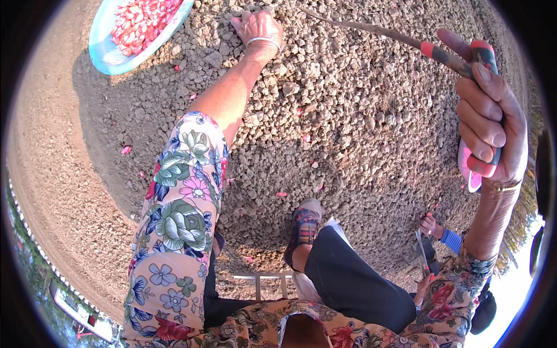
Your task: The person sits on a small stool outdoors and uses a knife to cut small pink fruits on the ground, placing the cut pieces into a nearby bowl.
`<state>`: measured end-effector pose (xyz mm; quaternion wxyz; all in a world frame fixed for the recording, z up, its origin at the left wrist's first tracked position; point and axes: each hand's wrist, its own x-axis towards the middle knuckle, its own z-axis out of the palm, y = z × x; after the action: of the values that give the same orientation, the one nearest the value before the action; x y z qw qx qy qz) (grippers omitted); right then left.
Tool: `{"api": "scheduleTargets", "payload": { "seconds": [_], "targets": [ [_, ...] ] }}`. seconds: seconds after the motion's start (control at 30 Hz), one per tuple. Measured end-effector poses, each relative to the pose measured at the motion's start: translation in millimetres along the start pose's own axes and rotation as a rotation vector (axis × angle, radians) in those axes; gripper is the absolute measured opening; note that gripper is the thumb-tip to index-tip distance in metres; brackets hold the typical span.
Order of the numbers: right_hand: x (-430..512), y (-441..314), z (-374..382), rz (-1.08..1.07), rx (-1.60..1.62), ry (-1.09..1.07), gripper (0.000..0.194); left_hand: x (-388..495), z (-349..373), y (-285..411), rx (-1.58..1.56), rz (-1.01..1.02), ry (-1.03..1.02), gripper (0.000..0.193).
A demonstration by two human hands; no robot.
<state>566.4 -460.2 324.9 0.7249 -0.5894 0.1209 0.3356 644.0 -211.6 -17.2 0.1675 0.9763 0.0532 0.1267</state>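
Observation:
My left hand (260, 29) reaches down to the cloddy soil (339, 130) at the top, its back towards me. Its fingers are bent towards the ground and partly hidden, so whether they hold anything does not show. Left of it stands a light blue plastic basin (101, 58) with many pink-coated cloves (141, 28), apparently garlic. Raised at the right, my right hand (491, 117) grips a T-handled dibber-like hand tool (452, 63) with dark, red-ended grips. Its narrow, curved brown shank tapers towards the upper middle, above the soil.
Scattered pink cloves (281, 194) lie on the soil. My shoe (303, 226) is planted before a metal frame (261, 276). At lower right, another person's hand (428, 225) is near a blade-like tool (421, 250). A pink-and-white object (473, 180) shows behind my right hand.

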Motion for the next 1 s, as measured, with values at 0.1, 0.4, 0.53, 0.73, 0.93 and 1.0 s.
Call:
{"api": "scheduleTargets", "payload": {
  "seconds": [0.1,0.4,0.53,0.73,0.93,1.0],
  "targets": [
    [-65,36,-3,-0.052,0.277,0.213,0.055,-1,5,-4,0.026,0.044,0.042,0.016],
    [-113,119,-14,-0.247,0.628,0.216,0.055,3,20,-15,0.104,0.043,0.033,0.022],
    [-112,128,-15,-0.216,0.526,0.317,0.053,8,22,-21,0.156,0.065,0.037,0.023],
    [-104,126,-13,-0.201,0.563,0.299,0.052,7,14,-18,0.095,0.075,-0.048,0.019],
    [-96,121,-6,-0.214,0.648,0.194,0.050,9,-1,1,0.025,-0.059,-0.164,0.013],
    [-97,120,-2,-0.222,0.646,0.193,0.050,18,-11,-5,-0.089,-0.131,-0.287,0.013]
  ]
}}
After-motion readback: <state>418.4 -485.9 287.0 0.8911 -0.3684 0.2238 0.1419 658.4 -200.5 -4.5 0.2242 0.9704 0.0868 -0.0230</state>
